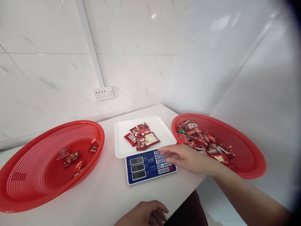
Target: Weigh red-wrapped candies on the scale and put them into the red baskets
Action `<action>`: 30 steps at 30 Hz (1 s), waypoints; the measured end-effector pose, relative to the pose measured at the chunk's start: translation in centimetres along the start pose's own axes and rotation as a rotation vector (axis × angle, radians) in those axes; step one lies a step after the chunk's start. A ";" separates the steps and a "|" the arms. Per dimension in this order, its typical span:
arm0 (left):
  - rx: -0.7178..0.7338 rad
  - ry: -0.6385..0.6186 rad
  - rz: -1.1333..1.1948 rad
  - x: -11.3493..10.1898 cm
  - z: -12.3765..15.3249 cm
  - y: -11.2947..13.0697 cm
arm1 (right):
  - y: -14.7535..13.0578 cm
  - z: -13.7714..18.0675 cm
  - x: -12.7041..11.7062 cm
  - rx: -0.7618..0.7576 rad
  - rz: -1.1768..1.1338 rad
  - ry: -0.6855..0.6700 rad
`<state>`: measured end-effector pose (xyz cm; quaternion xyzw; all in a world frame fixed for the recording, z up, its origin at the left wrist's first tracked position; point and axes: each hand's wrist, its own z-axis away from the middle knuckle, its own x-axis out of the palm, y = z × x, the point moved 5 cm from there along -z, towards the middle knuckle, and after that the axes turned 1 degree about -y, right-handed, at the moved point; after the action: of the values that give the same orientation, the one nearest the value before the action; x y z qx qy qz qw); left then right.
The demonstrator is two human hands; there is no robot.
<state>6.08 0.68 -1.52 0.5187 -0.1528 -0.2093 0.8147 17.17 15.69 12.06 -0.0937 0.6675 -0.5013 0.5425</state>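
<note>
Head view looks down on a white surface [105, 194] set in the corner of a white tiled wall. At the middle stands a scale [141, 168] with a blue front panel, three small displays and a keypad [162, 163]. On top of it sits a white tray [121, 149], and a small heap of red sweet packets [142, 138] lies near the tray's centre. The right hand [188, 160] reaches in from the right, palm down, just above the keypad and the tray's front right corner. Its fingers [168, 153] are stretched out flat and slightly spread, with nothing in them. They are blurred, so whether the tips touch the keys cannot be told. The left hand [143, 213] is at the near edge of the surface, well apart from the scale, its fingers [161, 212] loosely curled and empty. Right of the scale, just behind the right forearm, a right red basket [256, 166] holds a large pile of wrapped sweets [204, 141]. Left of the scale, a left red basket [28, 175] holds only a few scattered packets [71, 158]. A wall socket [103, 93] sits on the tiles behind the tray.
</note>
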 end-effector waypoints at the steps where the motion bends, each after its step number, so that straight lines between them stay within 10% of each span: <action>1: 0.010 0.000 0.000 0.0 0.0 -0.1 | 0.4 0.8 1.0 0.025 -0.037 -0.027; 8: 0.089 -0.037 -0.063 0.2 0.6 0.8 | 4.5 3.6 9.3 0.071 -0.689 -0.295; 14: 0.058 -0.054 -0.142 -0.1 0.6 0.7 | 6.0 2.3 14.2 0.002 -1.236 -0.239; 30: 0.068 -0.027 -0.118 0.0 1.0 2.3 | 6.5 2.0 14.8 0.015 -1.412 -0.270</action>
<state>6.05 0.72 1.02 0.5512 -0.1399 -0.2586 0.7809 15.67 7.76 -2.07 -0.5607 0.3709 -0.7212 0.1672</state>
